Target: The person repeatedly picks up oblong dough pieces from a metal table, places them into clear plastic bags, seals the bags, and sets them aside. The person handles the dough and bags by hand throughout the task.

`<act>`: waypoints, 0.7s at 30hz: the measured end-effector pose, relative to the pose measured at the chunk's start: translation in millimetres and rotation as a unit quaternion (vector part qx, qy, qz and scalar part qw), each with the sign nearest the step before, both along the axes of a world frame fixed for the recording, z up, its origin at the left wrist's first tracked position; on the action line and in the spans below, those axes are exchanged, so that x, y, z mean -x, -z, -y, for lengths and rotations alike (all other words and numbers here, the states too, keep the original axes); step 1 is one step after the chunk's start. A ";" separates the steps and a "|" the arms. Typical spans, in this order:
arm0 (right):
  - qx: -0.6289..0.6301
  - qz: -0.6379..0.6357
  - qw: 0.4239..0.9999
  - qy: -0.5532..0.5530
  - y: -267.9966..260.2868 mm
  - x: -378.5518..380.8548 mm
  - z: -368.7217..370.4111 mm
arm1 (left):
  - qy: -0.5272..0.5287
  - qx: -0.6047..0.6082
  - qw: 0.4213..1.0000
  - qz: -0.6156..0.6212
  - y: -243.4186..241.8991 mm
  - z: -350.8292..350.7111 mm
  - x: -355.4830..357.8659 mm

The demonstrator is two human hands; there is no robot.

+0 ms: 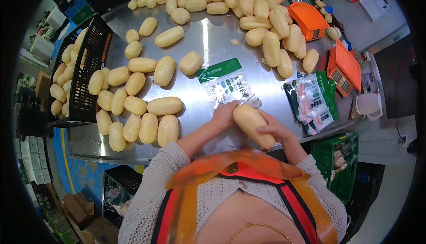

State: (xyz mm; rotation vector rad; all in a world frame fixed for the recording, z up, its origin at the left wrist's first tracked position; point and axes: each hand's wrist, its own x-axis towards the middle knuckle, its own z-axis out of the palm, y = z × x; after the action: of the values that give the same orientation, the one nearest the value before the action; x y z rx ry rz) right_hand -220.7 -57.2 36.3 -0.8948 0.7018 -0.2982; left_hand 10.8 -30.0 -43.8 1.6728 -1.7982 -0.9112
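In my right hand [276,127] is a peeled lotus root segment [251,122], held at a slant above the table's near edge. My left hand [225,114] is curled at the near end of a clear plastic bag [226,85] with a green printed band, and seems to grip its edge. The bag lies flat, its green end pointing away from me. The root's upper end is close beside my left hand; the left fingertips are partly hidden. Several more lotus root segments [164,70] lie loose on the steel table [213,51] to the left.
A black crate [90,74] of lotus roots stands at the left. A larger pile [259,11] covers the back. Two orange scales [309,22] and printed bags [311,100] sit at the right, near a white jug [367,105]. Below the right edge is a green crate [342,167].
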 end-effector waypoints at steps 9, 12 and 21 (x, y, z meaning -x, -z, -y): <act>0.276 -0.370 0.887 0.003 14.9 4.7 -14.9 | -0.039 0.072 0.996 0.019 -28.1 1.4 15.0; 0.247 -0.360 0.898 0.062 21.9 -5.5 -22.7 | 0.005 0.128 0.983 0.132 -30.4 -1.5 30.8; 0.438 -0.382 0.814 0.022 31.5 2.6 -66.2 | 0.021 0.182 0.972 0.147 -26.2 -4.8 31.3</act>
State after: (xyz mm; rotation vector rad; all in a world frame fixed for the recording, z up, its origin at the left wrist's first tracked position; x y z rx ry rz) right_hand -223.3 9.1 4.8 -1.9412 1.3771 -0.3004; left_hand -20.5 -25.2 -17.6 1.5949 -2.0506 -0.3261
